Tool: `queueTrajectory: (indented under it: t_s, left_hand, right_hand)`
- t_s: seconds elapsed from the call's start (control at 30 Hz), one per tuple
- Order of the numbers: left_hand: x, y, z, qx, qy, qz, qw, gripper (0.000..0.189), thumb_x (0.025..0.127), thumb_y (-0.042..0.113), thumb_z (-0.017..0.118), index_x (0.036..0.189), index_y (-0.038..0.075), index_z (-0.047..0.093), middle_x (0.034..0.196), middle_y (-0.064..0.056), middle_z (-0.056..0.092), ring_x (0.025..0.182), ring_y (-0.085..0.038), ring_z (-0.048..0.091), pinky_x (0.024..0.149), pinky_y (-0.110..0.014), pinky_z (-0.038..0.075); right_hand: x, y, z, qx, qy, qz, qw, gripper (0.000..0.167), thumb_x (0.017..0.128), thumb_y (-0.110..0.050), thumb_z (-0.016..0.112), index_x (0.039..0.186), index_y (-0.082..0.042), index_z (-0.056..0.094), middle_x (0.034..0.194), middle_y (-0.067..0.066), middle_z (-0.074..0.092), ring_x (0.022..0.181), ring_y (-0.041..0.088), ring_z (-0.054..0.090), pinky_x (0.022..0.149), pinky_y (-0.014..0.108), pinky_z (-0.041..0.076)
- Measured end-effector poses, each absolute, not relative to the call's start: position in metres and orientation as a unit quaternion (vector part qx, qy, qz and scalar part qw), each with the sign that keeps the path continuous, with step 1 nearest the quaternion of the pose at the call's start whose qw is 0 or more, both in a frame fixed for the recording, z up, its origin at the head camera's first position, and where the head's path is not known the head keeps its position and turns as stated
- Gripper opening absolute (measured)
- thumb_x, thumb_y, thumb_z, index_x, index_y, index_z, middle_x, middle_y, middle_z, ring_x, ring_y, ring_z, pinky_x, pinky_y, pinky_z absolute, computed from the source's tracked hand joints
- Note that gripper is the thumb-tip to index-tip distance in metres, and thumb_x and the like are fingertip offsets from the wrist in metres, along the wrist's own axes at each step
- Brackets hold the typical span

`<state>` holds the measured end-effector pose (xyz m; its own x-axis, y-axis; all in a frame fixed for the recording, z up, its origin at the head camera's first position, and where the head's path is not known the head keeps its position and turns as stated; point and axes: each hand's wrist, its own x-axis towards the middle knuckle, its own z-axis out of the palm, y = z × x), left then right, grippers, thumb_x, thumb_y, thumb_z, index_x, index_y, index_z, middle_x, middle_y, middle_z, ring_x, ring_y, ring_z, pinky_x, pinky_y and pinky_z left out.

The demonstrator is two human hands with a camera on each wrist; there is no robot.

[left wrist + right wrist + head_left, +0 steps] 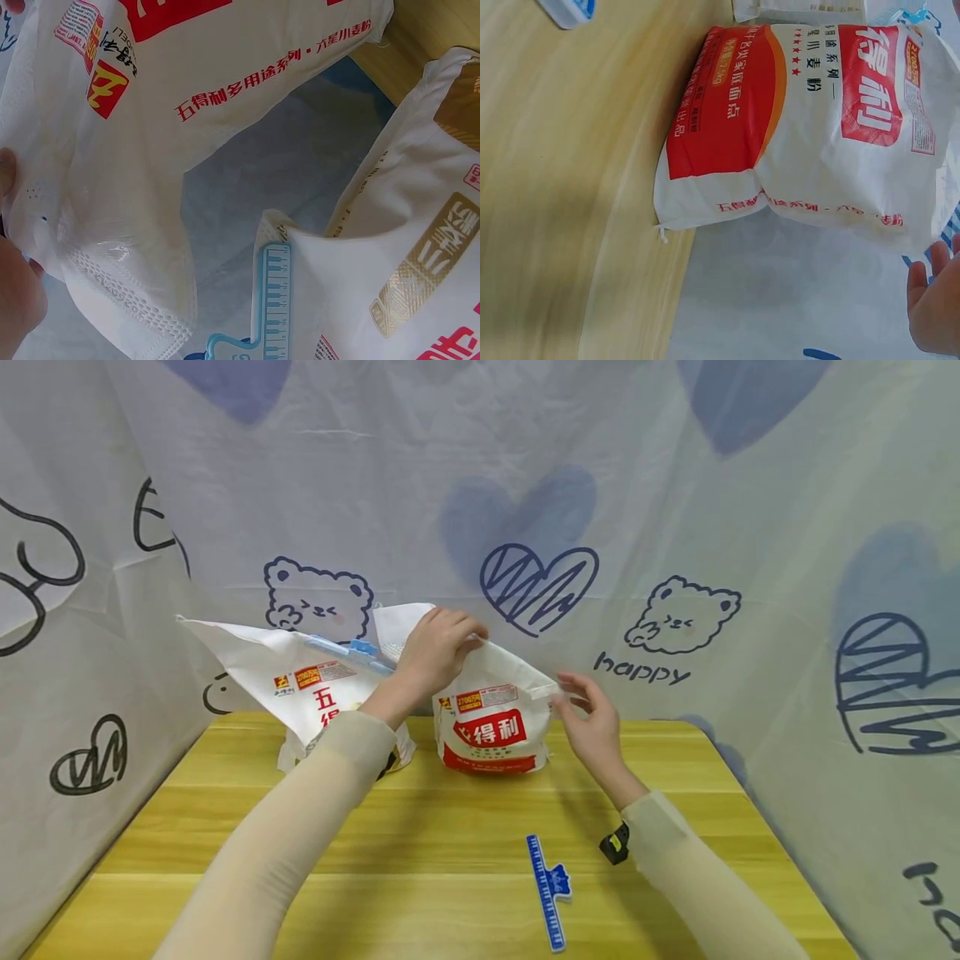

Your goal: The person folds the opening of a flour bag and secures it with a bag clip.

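Note:
A white flour bag [491, 727] with red panels and lettering stands upright near the back of the table. My left hand [442, 647] grips its folded upper edge, fingers curled over the top. At the bag's upper right corner, my right hand [592, 718] pinches the material between thumb and fingers. The top is drawn out in a slanting line between the two hands. The left wrist view shows the bag's perforated top end [127, 292] sticking out beyond the left hand. In the right wrist view, the lower fingers [919, 285] extend beside the bag.
Left of it stands a second flour bag [300, 677], its top held by a light blue sealing clip [348, 652], partly behind my left arm. A dark blue sealing clip [547, 893] lies on the wooden table [450, 843] at the front. A patterned cloth [420, 485] hangs behind.

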<state>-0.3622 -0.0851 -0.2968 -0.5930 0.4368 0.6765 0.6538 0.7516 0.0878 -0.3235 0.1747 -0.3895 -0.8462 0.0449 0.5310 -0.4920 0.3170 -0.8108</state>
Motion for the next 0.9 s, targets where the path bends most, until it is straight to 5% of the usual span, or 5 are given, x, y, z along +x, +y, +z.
queueTrajectory:
  t_s: [0.9]
  left_hand:
    - [-0.361, -0.086, -0.298, -0.314, -0.875, -0.162, 0.333, 0.011, 0.099, 0.01, 0.07, 0.11, 0.011, 0.074, 0.108, -0.005, 0.074, 0.106, -0.025, 0.066, 0.106, -0.039, 0.048]
  right_hand:
    - [-0.271, 0.208, -0.438, 0.197, -0.853, 0.479, 0.062, 0.051, 0.099, -0.009, 0.072, 0.146, -0.009, 0.053, 0.143, 0.015, 0.061, 0.12, 0.034, 0.066, 0.097, 0.049, 0.059]
